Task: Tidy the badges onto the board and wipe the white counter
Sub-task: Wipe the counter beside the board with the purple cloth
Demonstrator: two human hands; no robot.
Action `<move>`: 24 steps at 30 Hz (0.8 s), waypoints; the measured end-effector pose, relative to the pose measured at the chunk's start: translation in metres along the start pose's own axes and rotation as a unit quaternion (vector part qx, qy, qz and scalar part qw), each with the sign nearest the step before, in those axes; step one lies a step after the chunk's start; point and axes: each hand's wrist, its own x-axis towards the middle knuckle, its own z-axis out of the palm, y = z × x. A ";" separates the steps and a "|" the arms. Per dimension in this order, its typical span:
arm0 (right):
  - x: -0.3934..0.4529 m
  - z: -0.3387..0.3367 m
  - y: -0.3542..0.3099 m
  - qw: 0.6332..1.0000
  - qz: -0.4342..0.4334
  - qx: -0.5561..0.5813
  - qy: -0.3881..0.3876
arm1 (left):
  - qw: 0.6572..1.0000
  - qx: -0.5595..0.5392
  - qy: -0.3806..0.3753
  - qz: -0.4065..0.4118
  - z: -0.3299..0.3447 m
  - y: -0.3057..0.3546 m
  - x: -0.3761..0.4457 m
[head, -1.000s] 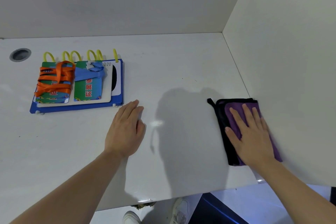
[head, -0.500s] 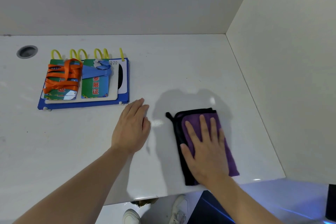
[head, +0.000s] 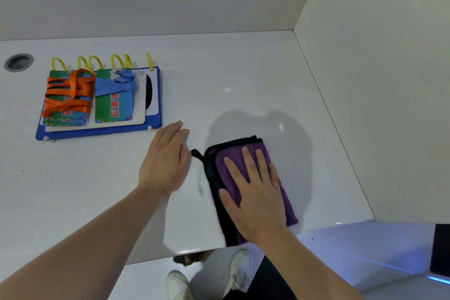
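Nearest the person, the right hand (head: 255, 192) lies flat with straight, spread fingers on a folded purple microfibre cloth with a black edge (head: 282, 192), pressing it onto the glossy white counter (head: 243, 75) close to the front rim. The cloth looks soft, light and limp, so I judge it will bunch or slide out from under a loose palm; broad downward pressure over its middle, as here, suits wiping, while lifting it would call for a pinch at a folded edge or at the small black hanging loop (head: 197, 154) that sticks out on the side toward the left hand. That left hand (head: 165, 158) rests just beside the loop, palm down on the bare counter, fingers relaxed and holding nothing. Beyond its fingertips sits the blue rectangular plastic board (head: 97, 132), with two green printed badge cards, one wrapped in an orange ribbon lanyard (head: 69, 95) and one in a blue lanyard (head: 114, 84), lying on it below a row of yellow loops (head: 93, 62). The cards look thin and stiff, the ribbons slack and prone to snag. Farther left of the board is a round grey hole (head: 18, 63) in the counter.
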 end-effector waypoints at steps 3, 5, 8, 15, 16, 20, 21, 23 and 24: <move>-0.009 -0.006 0.034 0.999 0.031 -0.008 0.008 | 1.000 -0.020 0.004 -0.014 0.000 0.002 0.000; -0.014 -0.011 0.058 0.998 0.050 -0.020 0.015 | 0.999 -0.026 0.008 -0.019 -0.002 0.003 0.000; -0.023 -0.018 0.095 0.995 0.090 -0.044 0.013 | 1.000 -0.025 0.002 -0.016 -0.005 0.003 0.000; -0.023 -0.021 0.112 0.985 0.162 -0.048 0.017 | 0.999 -0.024 -0.019 0.015 -0.020 -0.003 -0.011; -0.020 -0.019 0.102 0.985 0.162 -0.057 0.014 | 0.999 -0.022 -0.019 0.019 -0.023 -0.006 -0.014; -0.004 -0.012 0.044 0.993 0.107 -0.046 0.017 | 0.999 -0.010 -0.031 0.030 -0.033 -0.022 -0.026; 0.001 -0.007 0.026 0.995 0.090 -0.038 0.016 | 0.999 -0.009 -0.030 0.031 -0.036 -0.028 -0.029; 0.010 0.000 -0.010 0.998 0.062 -0.027 0.011 | 0.999 -0.002 -0.029 0.031 -0.043 -0.038 -0.036; 0.014 0.004 -0.027 0.998 0.050 -0.023 0.008 | 0.999 0.003 -0.028 0.031 -0.046 -0.044 -0.039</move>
